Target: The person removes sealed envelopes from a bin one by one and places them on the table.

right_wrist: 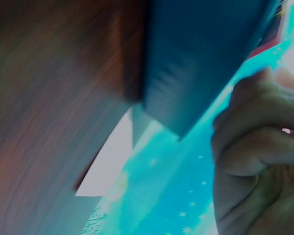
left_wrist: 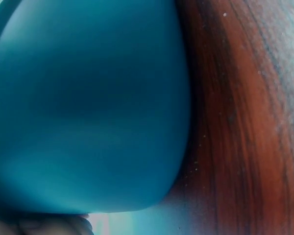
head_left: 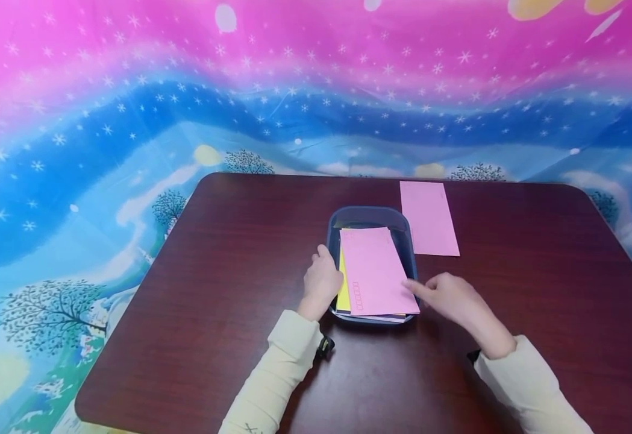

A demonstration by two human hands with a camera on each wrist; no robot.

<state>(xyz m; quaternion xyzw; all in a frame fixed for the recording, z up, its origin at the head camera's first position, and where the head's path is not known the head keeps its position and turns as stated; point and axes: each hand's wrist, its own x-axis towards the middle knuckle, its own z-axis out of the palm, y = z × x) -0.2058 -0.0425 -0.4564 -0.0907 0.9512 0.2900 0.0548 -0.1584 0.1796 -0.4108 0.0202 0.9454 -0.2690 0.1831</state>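
A dark blue plastic bin (head_left: 370,212) stands on the table, holding a stack of envelopes. On top lies a pink envelope (head_left: 374,265) with a row of small printed boxes, over a yellow envelope (head_left: 343,289) and other darker and white edges. My left hand (head_left: 322,278) grips the bin's left side; its fingertips show low in the left wrist view beside the bin wall (left_wrist: 88,107). At the right edge of the top pink envelope, my right hand (head_left: 453,298) pinches with thumb and curled fingers, which the right wrist view shows bent (right_wrist: 259,142).
Another pink envelope (head_left: 429,220) lies flat on the dark red-brown table (head_left: 229,253), behind and right of the bin, near the far edge. Behind the table hangs a pink and blue snow-scene cloth (head_left: 294,90).
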